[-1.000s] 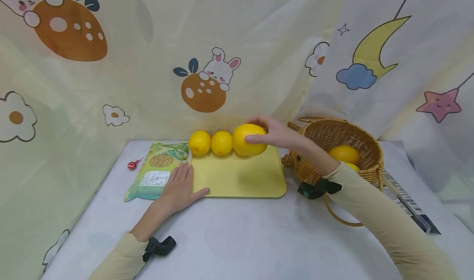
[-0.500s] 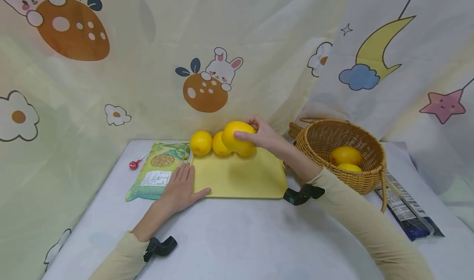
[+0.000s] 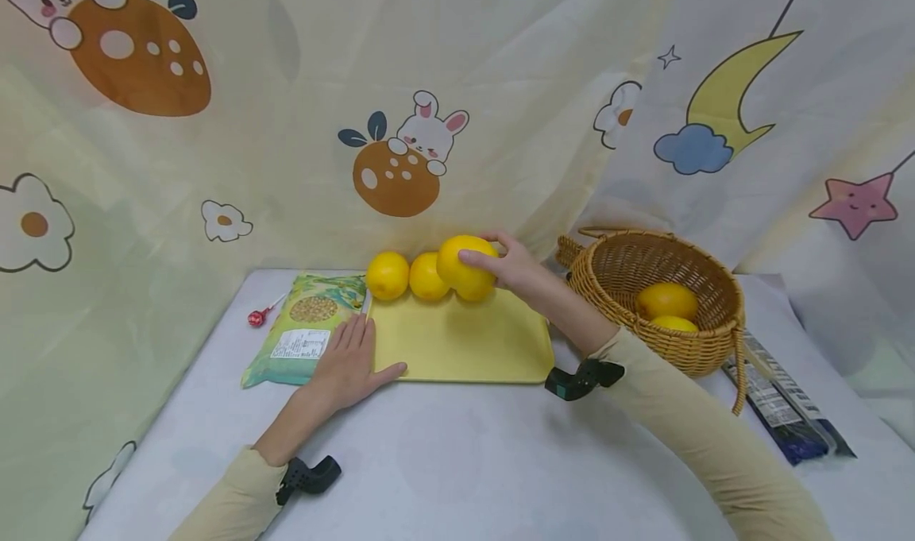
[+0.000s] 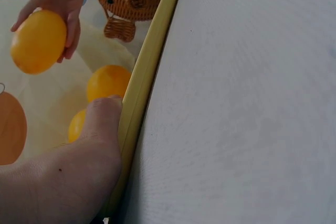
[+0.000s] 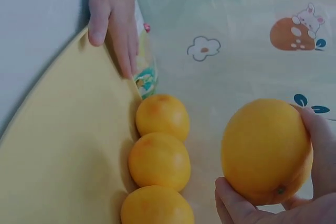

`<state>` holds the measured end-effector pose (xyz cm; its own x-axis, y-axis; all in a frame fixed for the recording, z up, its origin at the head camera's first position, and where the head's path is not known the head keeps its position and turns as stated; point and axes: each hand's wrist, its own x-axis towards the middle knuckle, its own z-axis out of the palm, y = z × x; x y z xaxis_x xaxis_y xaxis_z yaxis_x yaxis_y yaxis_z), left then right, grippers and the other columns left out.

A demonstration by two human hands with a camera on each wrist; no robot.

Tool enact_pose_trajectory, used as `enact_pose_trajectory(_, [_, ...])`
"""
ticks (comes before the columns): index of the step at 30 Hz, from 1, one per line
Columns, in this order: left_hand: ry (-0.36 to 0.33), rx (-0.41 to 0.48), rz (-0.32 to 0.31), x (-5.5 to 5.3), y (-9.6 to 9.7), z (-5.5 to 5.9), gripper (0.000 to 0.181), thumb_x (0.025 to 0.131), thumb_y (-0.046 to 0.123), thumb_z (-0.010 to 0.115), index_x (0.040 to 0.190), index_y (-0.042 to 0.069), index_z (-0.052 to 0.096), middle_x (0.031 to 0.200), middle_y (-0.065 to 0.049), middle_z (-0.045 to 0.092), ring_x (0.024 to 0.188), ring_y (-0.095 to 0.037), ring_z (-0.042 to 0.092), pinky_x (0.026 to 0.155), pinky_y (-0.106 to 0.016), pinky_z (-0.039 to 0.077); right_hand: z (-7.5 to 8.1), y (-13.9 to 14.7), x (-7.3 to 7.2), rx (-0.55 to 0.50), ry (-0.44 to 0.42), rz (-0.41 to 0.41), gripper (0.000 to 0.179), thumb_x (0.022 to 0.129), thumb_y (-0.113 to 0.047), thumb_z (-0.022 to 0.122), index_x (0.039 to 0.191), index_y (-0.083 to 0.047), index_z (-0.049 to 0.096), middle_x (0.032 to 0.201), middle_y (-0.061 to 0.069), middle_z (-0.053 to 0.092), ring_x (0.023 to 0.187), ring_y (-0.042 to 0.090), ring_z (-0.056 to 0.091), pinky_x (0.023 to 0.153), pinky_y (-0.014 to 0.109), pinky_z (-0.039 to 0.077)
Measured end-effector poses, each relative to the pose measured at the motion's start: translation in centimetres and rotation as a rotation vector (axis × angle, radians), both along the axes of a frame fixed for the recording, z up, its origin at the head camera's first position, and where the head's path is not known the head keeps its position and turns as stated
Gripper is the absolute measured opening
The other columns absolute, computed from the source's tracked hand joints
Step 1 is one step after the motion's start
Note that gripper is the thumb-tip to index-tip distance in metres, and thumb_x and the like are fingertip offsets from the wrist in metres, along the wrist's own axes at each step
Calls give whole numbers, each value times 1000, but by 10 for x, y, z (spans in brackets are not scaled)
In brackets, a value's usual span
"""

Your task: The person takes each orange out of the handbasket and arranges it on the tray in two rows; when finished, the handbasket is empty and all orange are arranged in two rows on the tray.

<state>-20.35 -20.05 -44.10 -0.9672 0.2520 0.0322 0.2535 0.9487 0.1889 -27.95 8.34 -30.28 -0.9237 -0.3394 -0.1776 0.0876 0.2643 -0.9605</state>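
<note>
My right hand (image 3: pixel 518 267) grips a yellow lemon (image 3: pixel 465 261) between thumb and fingers, raised above the tray. The right wrist view shows the held lemon (image 5: pixel 268 150) apart from the row, its small green stem end facing down. Along the back edge of the pale yellow tray (image 3: pixel 465 346) sit three lemons side by side: one at the left (image 3: pixel 388 276), a middle lemon (image 3: pixel 427 277), and a third lemon (image 3: pixel 474 288) partly hidden behind the held one. My left hand (image 3: pixel 350 366) lies with straight fingers across the tray's left edge, thumb at its front rim.
A green bag (image 3: pixel 300 330) of grains or beans lies left of the tray, beside a red lollipop (image 3: pixel 257 318). On the right stands a woven basket (image 3: pixel 593 283) with two yellow fruits (image 3: pixel 668 299) inside. Dark flat packages (image 3: pixel 782 414) lie to its right. A printed curtain (image 3: pixel 500 88) hangs behind.
My right hand has carried the lemon left and slightly up, then a little back to the right, uncovering part of the third lemon in the row. My left hand stays in place.
</note>
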Motion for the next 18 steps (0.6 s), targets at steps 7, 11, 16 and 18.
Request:
enact_pose_trajectory(7, [3, 4, 2, 0, -1, -1, 106, 87, 71, 48, 149, -11, 21, 158, -29, 19, 149, -41, 15, 123, -54, 11, -4, 1, -3, -58, -11, 6, 64, 90, -34, 67, 144, -15, 38, 136, 15, 54, 115, 26, 57, 104, 43, 48])
enact_pose_trajectory(11, [-5, -1, 7, -1, -2, -2, 107, 87, 71, 47, 150, -10, 19, 158, -29, 18, 150, -40, 14, 123, -53, 10, -5, 1, -6, -97, -28, 16, 69, 91, -31, 65, 147, -12, 30, 142, 18, 47, 119, 30, 55, 101, 48, 50])
enact_pose_trajectory(16, [-3, 4, 4, -1, -2, -1, 107, 87, 71, 47, 150, -11, 19, 158, -29, 18, 150, -41, 14, 123, -53, 10, -6, 4, -12, -142, -81, 20, 64, 92, -30, 64, 140, -3, 30, 138, 18, 43, 115, 31, 55, 97, 52, 51])
enact_pose_trajectory(18, [3, 8, -1, -1, -2, -2, 106, 87, 71, 47, 150, -11, 20, 158, -29, 19, 150, -41, 15, 123, -54, 10, -7, 5, -15, -151, -96, 20, 61, 92, -29, 63, 136, -1, 32, 134, 17, 43, 112, 29, 56, 97, 52, 51])
